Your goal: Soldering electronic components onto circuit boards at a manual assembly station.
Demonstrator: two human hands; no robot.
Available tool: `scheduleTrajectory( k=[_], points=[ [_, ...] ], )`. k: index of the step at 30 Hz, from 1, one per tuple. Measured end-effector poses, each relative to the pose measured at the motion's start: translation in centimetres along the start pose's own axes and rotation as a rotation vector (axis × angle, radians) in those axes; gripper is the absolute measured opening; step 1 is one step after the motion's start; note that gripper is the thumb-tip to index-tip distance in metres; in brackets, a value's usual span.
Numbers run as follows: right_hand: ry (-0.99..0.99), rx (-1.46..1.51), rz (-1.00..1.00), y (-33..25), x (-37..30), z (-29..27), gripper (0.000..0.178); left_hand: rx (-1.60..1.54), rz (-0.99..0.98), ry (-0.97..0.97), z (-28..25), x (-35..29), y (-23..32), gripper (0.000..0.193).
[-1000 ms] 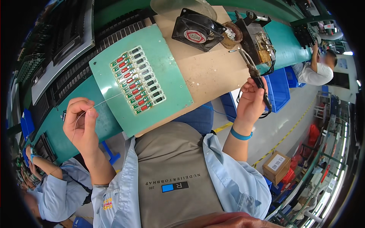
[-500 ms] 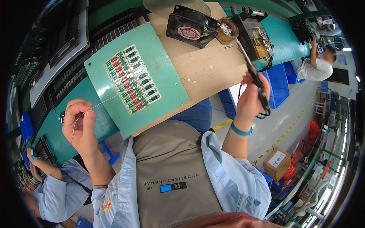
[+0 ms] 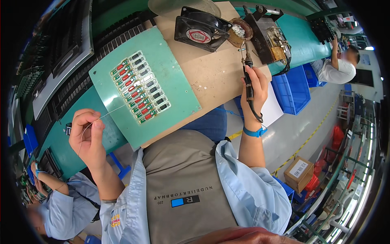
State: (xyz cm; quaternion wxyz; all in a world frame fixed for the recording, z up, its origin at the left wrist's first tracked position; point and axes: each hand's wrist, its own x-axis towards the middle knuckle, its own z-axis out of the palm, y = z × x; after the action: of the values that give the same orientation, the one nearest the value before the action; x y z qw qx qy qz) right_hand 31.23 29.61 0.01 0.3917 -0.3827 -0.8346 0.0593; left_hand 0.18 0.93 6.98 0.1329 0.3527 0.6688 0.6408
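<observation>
My left hand [image 3: 88, 140] is closed, thumb against fingers, pinching a thin solder wire [image 3: 113, 111]. The wire's free end stretches right to the edge of a row of small circuit boards [image 3: 140, 87] with red and black parts, lying on a green sheet [image 3: 172, 91]. In my right hand [image 3: 257, 95] is a soldering iron [image 3: 249, 90], gripped by its black handle, cord hanging down at the wrist. Its metal tip points away from me, close beside a round brown tin [image 3: 233, 40] of silvery shavings; whether it touches cannot be made out.
A black fan [image 3: 199, 30] stands on the brown board [image 3: 215, 77], left of the tin. Right of the tin is a metal iron stand [image 3: 262, 36]. Blue bins [image 3: 290, 91] sit beyond the table's right edge. Co-workers are at far left [image 3: 67, 199] and far right [image 3: 337, 65].
My right hand has moved left and turned the soldering iron more upright, bringing its tip beside the tin. My left hand has barely shifted and still pinches the solder wire.
</observation>
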Motion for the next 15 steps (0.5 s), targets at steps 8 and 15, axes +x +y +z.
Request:
scheduleTrajectory(
  k=[8,15],
  points=[
    [0.044,0.148,0.069,0.0,-1.3,-0.6,0.047,-0.014,-0.005,-0.005,0.1,0.1,0.0,0.013],
    [0.246,0.809,0.317,-0.8,-1.6,-1.4,0.043,-0.014,0.002,-0.018,0.2,0.2,0.1,0.014]
  ],
)
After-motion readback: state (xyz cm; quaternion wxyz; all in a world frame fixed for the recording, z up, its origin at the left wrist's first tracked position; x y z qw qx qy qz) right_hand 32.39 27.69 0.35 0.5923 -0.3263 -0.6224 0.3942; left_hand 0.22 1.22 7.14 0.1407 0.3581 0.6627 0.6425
